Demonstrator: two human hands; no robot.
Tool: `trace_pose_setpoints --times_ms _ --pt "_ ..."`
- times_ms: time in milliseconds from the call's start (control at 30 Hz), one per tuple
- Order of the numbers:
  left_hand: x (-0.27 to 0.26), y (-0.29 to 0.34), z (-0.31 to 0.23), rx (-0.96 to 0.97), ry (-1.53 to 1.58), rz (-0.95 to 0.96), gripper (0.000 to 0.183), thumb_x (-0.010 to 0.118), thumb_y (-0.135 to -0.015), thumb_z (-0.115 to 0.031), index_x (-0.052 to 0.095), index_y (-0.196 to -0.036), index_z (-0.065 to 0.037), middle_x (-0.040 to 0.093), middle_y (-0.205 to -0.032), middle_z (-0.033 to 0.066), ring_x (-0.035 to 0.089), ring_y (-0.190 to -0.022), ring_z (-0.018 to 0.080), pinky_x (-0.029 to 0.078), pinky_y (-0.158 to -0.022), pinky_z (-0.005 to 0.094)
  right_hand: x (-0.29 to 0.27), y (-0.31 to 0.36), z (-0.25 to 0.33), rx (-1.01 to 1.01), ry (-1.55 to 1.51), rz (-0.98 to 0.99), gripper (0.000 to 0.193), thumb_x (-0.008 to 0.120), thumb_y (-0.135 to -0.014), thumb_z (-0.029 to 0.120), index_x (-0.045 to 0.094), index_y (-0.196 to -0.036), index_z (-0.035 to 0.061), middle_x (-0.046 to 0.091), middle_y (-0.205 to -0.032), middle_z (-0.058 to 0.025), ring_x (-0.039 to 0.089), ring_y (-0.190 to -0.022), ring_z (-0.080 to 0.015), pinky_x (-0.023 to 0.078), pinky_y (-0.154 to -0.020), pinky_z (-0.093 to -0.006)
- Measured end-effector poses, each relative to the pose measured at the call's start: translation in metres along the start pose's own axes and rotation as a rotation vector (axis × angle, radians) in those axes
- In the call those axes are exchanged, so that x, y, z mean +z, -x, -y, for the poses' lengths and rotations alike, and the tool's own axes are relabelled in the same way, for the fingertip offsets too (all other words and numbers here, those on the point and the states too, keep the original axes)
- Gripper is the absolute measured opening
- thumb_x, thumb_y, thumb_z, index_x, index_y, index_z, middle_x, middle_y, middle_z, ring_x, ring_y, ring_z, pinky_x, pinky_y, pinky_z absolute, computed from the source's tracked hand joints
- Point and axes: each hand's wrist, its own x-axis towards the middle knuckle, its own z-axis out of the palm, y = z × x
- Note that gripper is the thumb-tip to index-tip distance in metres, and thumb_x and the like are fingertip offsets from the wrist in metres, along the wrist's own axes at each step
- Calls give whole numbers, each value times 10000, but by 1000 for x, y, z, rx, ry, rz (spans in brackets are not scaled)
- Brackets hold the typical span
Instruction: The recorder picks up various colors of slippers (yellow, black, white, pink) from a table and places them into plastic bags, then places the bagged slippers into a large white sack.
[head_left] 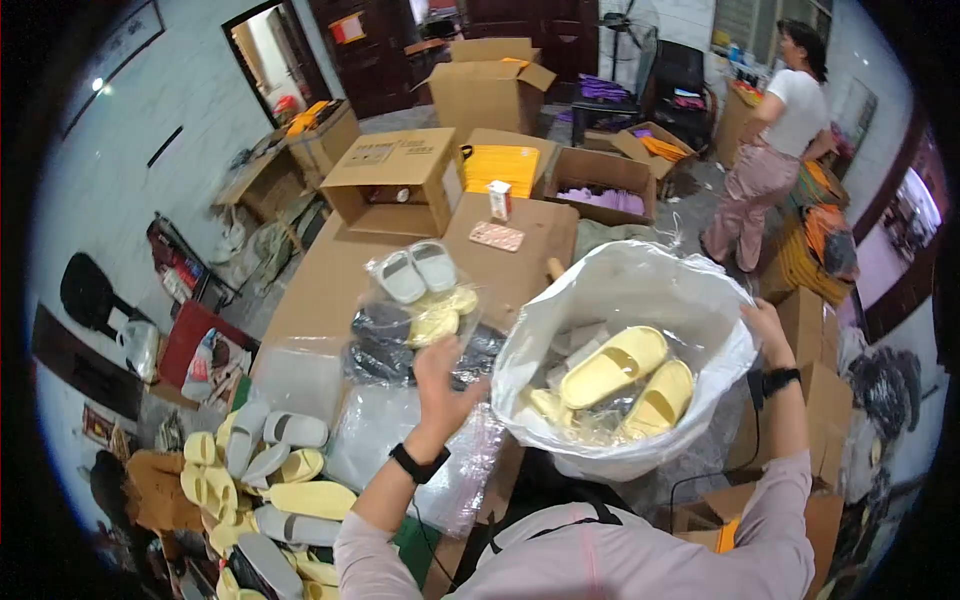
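Observation:
My right hand (768,332) grips the right rim of a large white woven sack (530,335). Inside the sack lie yellow slippers (615,367), some in clear plastic. My left hand (442,385) is over the table, left of the sack, with its thumb spread from the fingers; the fingertips are partly hidden. Just beyond it, yellow slippers (434,326) and a pair of pale grey slippers (418,270) lie in clear bags. Dark bagged slippers (380,357) lie next to that hand. Nearer me is a stack of clear plastic bags (375,440).
Loose yellow and grey slippers (300,497) are heaped at the near left. On the cardboard-covered table (330,270) are a phone (497,235), a small box (499,200) and an open carton (390,180). More cartons (490,90) stand behind. A person (765,150) stands at the far right.

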Motion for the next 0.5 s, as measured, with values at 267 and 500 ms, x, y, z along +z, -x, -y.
trace_pose_setpoints --times_ms 267,500 --pt "19 37 139 -507 -668 579 1249 761 -454 -655 145 -1454 -232 -40 -1478 270 -23 -1356 465 71 -984 702 28 79 23 1 -11 -45 709 633 -835 359 286 -1375 57 422 -1329 -148 477 -1140 -257 404 -916 -380" --pt "37 20 209 -608 -786 977 1162 821 -552 -416 78 -1443 -360 137 -1464 258 242 -1300 471 275 -966 644 -57 -5 -151 -447 1620 -869 714 616 -851 324 246 -1392 40 361 -1357 -215 364 -1250 -302 314 -1012 -382"
